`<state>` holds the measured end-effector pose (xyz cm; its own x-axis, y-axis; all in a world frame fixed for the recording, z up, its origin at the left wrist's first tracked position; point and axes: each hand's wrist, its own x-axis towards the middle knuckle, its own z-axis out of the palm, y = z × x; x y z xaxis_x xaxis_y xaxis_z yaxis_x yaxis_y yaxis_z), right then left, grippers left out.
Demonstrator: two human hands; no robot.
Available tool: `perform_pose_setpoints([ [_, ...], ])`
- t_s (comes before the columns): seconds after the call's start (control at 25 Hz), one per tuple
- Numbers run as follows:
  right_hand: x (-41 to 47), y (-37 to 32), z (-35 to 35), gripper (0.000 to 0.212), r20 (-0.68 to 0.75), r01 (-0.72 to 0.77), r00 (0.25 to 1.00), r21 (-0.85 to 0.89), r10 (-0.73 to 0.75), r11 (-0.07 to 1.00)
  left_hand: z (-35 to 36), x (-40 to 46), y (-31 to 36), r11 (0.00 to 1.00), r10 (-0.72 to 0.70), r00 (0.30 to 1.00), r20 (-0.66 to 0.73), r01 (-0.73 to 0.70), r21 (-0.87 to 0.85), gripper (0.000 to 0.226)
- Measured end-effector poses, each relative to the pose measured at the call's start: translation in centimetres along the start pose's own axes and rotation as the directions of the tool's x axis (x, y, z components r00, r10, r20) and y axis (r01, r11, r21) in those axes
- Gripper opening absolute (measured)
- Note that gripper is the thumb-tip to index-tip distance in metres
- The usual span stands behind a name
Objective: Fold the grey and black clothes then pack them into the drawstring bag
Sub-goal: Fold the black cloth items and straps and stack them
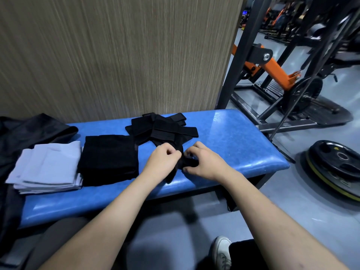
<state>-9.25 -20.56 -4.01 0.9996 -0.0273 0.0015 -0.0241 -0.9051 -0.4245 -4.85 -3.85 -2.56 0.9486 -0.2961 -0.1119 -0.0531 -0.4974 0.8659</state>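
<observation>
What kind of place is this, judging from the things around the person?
Most likely a gym. The clothes lie on a blue padded bench, black weight plates are stacked on the floor to the right, and an orange and black weight machine stands behind the bench.

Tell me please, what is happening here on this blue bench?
A person is folding clothes on the blue bench. Both hands, the left hand and the right hand, pinch a small black garment at the bench's front edge. A folded black pile and a folded grey pile already lie to the left. A dark bag lies at the far left, with nothing visibly packed yet.
</observation>
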Motion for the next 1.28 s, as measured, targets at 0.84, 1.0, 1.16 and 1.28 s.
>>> perform_pose_setpoints([
  [0.84,-0.1,0.8,-1.3,0.071,0.078,-0.085,0.992,-0.122,0.095,0.989,0.1,-0.5,-2.5,0.775,0.328,0.943,0.061,-0.305,0.554,0.043],
  [1.0,-0.4,0.8,-1.5,0.068,0.132,-0.115,0.981,-0.206,0.144,0.972,1.7,-1.5,-2.4,0.739,0.272,0.96,0.072,-0.256,0.623,0.068],
  [1.16,-0.6,0.7,-1.3,0.066,0.127,-0.113,0.981,-0.219,0.143,0.969,2.9,-1.8,-2.1,0.648,0.265,0.963,0.042,-0.211,0.732,0.074],
  [1.28,-0.7,0.7,-1.2,0.061,0.103,-0.106,0.986,-0.218,0.131,0.97,2.8,-1.8,-1.7,0.649,0.276,0.96,0.036,-0.214,0.73,0.056],
])
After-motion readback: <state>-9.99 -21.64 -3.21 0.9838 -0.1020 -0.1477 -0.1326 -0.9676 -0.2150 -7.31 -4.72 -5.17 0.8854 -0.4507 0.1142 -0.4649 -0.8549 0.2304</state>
